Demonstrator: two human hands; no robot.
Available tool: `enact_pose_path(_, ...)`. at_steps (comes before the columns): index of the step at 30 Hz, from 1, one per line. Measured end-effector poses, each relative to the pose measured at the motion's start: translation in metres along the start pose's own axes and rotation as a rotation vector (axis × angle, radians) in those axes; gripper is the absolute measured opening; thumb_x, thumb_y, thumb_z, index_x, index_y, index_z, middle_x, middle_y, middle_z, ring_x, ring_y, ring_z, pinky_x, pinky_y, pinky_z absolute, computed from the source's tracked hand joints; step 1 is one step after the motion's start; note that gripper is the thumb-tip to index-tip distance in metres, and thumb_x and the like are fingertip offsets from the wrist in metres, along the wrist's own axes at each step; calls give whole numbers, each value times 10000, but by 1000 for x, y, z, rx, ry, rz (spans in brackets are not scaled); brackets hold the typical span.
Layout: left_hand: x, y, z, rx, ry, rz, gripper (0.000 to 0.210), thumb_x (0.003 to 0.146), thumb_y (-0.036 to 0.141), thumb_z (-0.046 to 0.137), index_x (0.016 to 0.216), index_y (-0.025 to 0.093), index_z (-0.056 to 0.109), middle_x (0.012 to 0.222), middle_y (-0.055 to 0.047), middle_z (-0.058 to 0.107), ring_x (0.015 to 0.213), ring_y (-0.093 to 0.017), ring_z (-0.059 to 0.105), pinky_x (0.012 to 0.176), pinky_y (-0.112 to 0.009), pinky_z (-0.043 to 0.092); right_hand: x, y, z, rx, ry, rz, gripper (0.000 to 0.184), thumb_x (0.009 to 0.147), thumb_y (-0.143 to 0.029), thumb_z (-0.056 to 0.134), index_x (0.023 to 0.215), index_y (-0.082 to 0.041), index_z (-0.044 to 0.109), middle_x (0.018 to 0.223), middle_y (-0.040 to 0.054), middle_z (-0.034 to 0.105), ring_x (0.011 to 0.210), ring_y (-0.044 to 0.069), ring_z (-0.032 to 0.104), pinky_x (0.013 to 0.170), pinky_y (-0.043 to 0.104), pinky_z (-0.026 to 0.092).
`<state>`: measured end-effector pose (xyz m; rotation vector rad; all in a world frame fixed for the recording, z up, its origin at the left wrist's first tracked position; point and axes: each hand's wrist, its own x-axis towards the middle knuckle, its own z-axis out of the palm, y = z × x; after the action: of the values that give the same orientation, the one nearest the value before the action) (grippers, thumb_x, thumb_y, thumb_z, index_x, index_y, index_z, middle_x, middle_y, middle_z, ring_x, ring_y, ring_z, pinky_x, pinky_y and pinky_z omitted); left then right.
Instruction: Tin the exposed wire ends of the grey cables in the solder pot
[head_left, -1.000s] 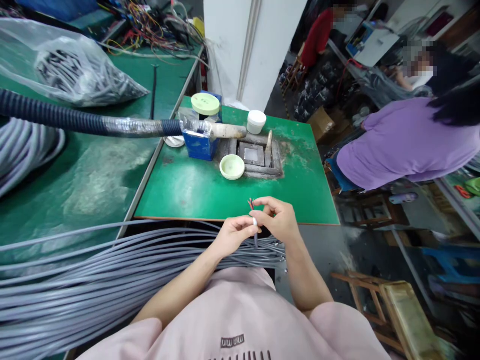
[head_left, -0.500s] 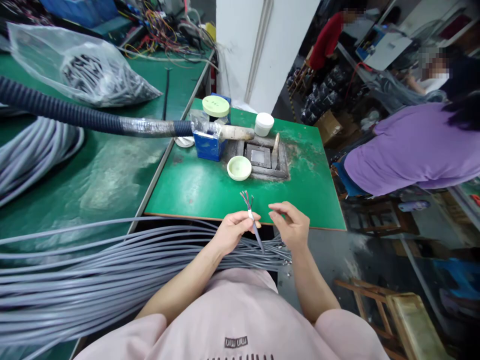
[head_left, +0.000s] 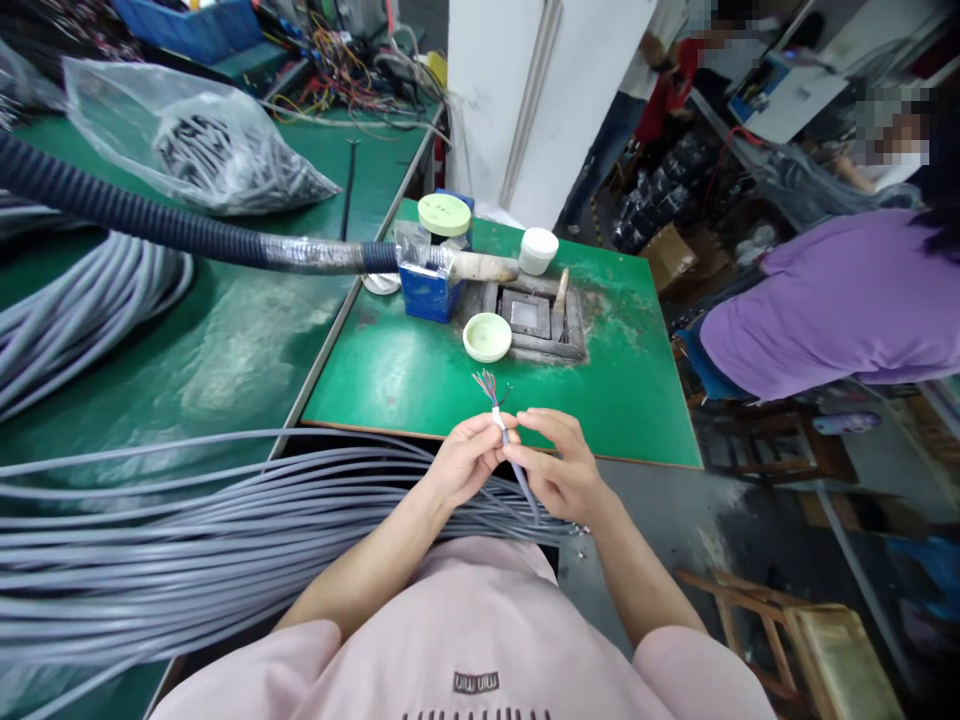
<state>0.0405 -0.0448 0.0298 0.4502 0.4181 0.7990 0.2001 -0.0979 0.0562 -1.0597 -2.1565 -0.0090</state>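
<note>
A grey multi-core cable (head_left: 519,478) is pinched in my left hand (head_left: 469,462), just in front of the green board's near edge. Its stripped end points away from me, with a white band below fanned-out thin coloured wires (head_left: 487,385). Close by on the right is my right hand (head_left: 562,468), thumb and forefinger apart at either side of the cable; whether the thumb touches it I cannot tell. Beneath both hands runs a thick bundle of grey cables (head_left: 247,530).
On the green board (head_left: 600,410) are a framed pot (head_left: 529,314), a brush-like stick (head_left: 560,300), a pale green dish (head_left: 487,338), a white tub (head_left: 538,250) and a blue box (head_left: 426,292). A ribbed hose (head_left: 195,237) crosses from the left. A person in purple (head_left: 817,300) is at right.
My right hand has moved left to the cable, its thumb and forefinger now beside it. The wires look more spread. The view has shifted slightly, and another person appears behind the pillar.
</note>
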Motion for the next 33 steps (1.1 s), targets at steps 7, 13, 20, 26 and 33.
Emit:
enact_pose_path(7,1,-5,6,205,123,104,309,598,369,844,772,136,739,638,-8,679,558,-76,575,596,-208,478,-3,7,-2,4,29,66,429,842,-92,489,1179,-321,622,1289,66,579,1188,236,539,944,465,494)
enact_pose_path(13,3,-11,18,392,102,145,324,591,395,833,708,126,695,620,3,667,555,-78,548,598,-222,465,-4,6,-6,47,241,231,268,830,-120,593,1028,-276,683,925,57,656,894,211,610,773,404,524)
enact_pose_path(20,9,-19,31,527,86,204,345,598,410,800,595,130,599,546,32,578,521,-66,469,561,-207,425,23,-7,-10,-210,254,217,73,837,-178,639,890,-210,678,704,21,618,687,164,553,656,339,445)
enact_pose_path(26,12,-24,29,665,80,258,265,685,352,703,602,135,574,541,40,517,525,-70,417,536,-202,369,35,-3,-9,-423,212,257,102,846,-283,654,805,-191,644,652,13,582,649,164,515,639,334,378)
enact_pose_path(33,15,-32,18,753,62,291,220,729,312,660,626,139,573,552,48,486,536,-73,398,541,-201,340,37,-2,-5,-389,162,330,127,851,-253,632,739,-195,619,661,8,588,653,156,511,654,328,366)
